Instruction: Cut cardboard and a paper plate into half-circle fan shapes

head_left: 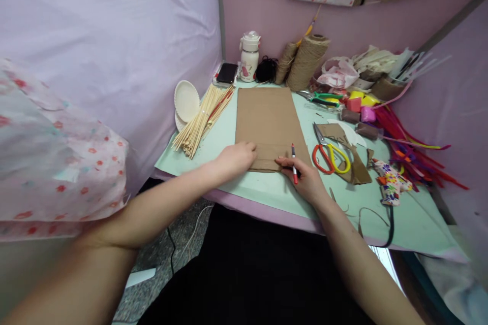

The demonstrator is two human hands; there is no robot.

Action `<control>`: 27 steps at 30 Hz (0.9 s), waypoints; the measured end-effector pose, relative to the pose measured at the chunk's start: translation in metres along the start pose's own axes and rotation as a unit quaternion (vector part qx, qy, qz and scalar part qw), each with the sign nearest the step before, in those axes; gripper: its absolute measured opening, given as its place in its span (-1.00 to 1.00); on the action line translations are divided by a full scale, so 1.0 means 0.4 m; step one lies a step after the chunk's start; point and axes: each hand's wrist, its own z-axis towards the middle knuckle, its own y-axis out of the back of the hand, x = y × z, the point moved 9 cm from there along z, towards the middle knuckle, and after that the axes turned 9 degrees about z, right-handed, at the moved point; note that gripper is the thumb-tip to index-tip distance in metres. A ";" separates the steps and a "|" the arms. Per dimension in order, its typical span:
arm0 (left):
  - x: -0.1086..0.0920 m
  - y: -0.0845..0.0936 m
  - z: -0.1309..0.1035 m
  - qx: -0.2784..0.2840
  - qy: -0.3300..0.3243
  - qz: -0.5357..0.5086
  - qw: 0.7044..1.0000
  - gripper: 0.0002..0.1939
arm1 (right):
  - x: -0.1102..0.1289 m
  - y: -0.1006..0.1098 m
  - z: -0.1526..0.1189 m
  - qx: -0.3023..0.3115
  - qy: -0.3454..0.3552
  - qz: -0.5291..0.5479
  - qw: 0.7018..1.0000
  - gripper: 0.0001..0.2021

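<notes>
A brown cardboard sheet (267, 117) lies flat on the pale green table. Near its front edge runs a folded strip or crease. My left hand (238, 159) rests on the sheet's front left corner, fingers bent and pressed on the cardboard. At the front edge, further right, my right hand (303, 175) pinches the cardboard between thumb and fingers. A red and dark pen (293, 162) is also held in that hand, upright between the fingers. Scissors (330, 157) with red and yellow handles lie just right of the sheet.
Left of the sheet are wooden sticks (206, 119) and white plates (186, 101). Behind stand a white bottle (249, 58) and twine spools (308, 63). Cardboard scraps (358, 167), green-handled pliers (324, 98) and red fuzzy stems (407, 142) lie on the right.
</notes>
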 end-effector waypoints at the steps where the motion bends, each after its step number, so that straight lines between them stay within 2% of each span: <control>1: -0.012 -0.008 -0.012 0.004 0.037 0.015 0.999 -0.72 | -0.001 -0.001 -0.001 0.001 0.002 -0.001 1.000 -0.85; 5: -0.093 -0.046 -0.053 -0.014 0.121 0.035 0.992 -0.62 | -0.002 -0.003 -0.002 0.006 0.017 -0.016 1.000 -0.86; 7: -0.109 -0.050 -0.069 -0.056 0.189 0.029 0.980 -0.55 | 0.001 -0.005 -0.002 0.009 0.023 -0.025 0.999 -0.87; 10: -0.127 -0.066 -0.082 -0.080 0.240 -0.007 0.967 -0.49 | 0.004 -0.008 -0.003 0.009 0.025 -0.037 0.999 -0.87; 15: -0.135 -0.074 -0.097 -0.104 0.251 -0.044 0.961 -0.23 | 0.000 -0.009 -0.009 0.009 0.029 -0.043 0.999 -0.87; 27: -0.131 -0.085 -0.117 -0.147 0.253 -0.074 0.953 -0.22 | 0.023 -0.015 -0.005 0.004 0.056 -0.046 0.997 -0.89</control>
